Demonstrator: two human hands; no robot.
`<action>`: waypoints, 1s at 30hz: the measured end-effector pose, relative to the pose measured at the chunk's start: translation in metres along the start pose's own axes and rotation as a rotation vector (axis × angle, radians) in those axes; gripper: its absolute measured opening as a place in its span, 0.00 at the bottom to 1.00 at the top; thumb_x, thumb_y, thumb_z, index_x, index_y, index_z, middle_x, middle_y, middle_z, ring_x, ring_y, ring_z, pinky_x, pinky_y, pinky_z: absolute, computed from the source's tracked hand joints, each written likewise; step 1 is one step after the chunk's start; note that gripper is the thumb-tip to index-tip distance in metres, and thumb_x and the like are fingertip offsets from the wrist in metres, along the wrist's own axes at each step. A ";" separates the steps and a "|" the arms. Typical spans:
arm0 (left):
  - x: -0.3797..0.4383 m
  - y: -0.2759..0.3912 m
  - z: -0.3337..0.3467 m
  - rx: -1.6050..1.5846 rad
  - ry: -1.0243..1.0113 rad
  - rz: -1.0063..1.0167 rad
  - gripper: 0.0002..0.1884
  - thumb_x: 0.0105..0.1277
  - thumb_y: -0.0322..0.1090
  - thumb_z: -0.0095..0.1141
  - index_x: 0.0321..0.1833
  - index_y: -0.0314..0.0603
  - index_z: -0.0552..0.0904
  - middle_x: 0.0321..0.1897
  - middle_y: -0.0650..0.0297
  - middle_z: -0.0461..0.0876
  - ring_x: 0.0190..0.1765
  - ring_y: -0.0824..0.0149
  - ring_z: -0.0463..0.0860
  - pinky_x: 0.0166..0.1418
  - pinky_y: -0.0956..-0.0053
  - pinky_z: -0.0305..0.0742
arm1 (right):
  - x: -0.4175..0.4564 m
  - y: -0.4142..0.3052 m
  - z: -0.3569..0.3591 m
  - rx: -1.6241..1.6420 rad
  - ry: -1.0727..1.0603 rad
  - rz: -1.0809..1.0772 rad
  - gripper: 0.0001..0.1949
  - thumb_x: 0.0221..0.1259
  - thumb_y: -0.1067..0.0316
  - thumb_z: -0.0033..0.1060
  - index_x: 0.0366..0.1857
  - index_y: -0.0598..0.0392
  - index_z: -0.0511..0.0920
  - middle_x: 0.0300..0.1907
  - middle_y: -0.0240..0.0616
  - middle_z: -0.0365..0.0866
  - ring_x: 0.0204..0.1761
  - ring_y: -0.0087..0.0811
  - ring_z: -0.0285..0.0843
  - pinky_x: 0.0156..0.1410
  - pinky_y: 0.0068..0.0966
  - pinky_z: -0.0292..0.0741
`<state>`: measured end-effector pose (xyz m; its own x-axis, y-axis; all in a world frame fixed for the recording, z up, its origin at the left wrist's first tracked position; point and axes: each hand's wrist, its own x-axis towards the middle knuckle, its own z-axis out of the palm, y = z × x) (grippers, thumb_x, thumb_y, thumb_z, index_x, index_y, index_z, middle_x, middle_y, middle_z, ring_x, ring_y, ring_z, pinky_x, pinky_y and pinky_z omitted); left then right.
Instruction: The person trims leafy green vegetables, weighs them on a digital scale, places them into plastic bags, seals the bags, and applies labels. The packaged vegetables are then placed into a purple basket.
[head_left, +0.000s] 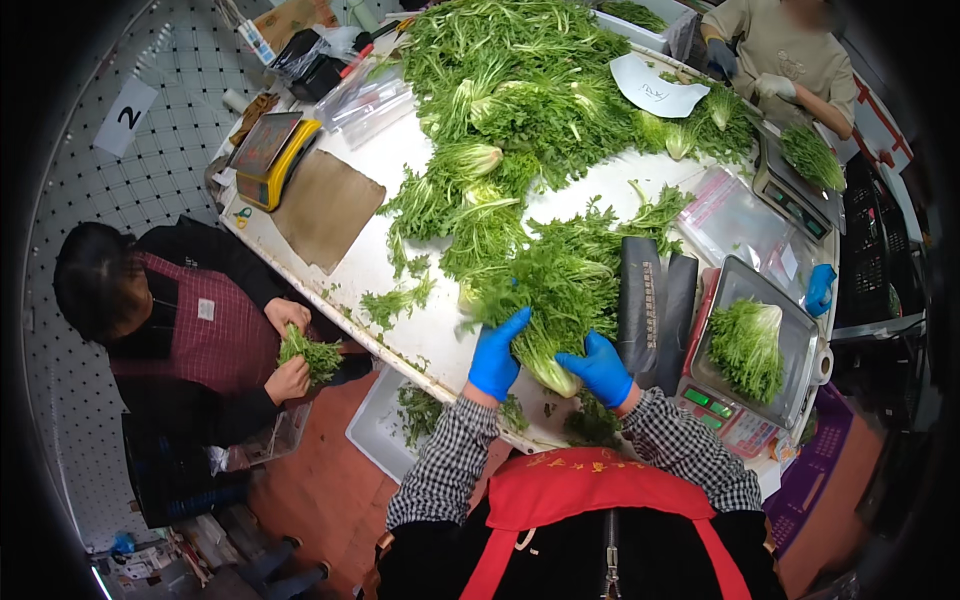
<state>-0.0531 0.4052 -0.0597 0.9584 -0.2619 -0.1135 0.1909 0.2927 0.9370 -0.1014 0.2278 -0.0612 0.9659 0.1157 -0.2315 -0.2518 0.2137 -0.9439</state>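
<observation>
Both my hands wear blue gloves and hold one leafy green head, frisée-like (551, 360), at the table's near edge. My left hand (501, 356) grips its leaves from the left. At its pale root end, my right hand (600, 369) touches it with thumb and fingers. More loose heads lie just beyond, joined to a large heap of greens (517, 97). To the right are dark printed sleeves (640, 307) and a digital scale (724, 412), whose metal tray carries another head (746, 349).
A co-worker (202, 322) at left holds greens; another (787, 67) stands at the far right by a second scale (791, 187). Plastic bags (739, 217), a yellow scale (277, 161), a brown sheet (330, 210) and small scissors (242, 217) lie on the table (405, 330). A white bin (375, 420) stands below.
</observation>
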 end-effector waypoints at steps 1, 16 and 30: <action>0.000 -0.001 0.000 -0.167 0.048 -0.096 0.20 0.67 0.28 0.60 0.62 0.34 0.77 0.58 0.55 0.81 0.58 0.62 0.81 0.60 0.69 0.79 | -0.001 0.002 0.000 -0.006 0.012 -0.006 0.25 0.61 0.73 0.65 0.63 0.66 0.70 0.56 0.43 0.80 0.56 0.31 0.78 0.63 0.28 0.74; -0.029 -0.004 0.020 0.109 -0.203 -0.152 0.36 0.55 0.30 0.75 0.66 0.36 0.72 0.57 0.59 0.81 0.57 0.66 0.80 0.62 0.70 0.78 | -0.009 -0.017 0.008 -0.586 -0.100 -0.410 0.40 0.58 0.67 0.66 0.75 0.55 0.56 0.66 0.51 0.73 0.62 0.48 0.76 0.63 0.34 0.75; -0.033 -0.016 0.023 0.079 -0.191 -0.162 0.14 0.65 0.28 0.61 0.53 0.32 0.82 0.47 0.55 0.86 0.50 0.64 0.84 0.54 0.70 0.80 | -0.016 -0.044 0.001 -0.857 -0.064 -0.486 0.52 0.49 0.49 0.75 0.79 0.49 0.51 0.46 0.50 0.78 0.48 0.48 0.76 0.54 0.41 0.74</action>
<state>-0.0926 0.3882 -0.0639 0.8579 -0.4702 -0.2069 0.3145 0.1623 0.9353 -0.1054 0.2175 -0.0162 0.9415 0.2588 0.2159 0.3242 -0.5206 -0.7898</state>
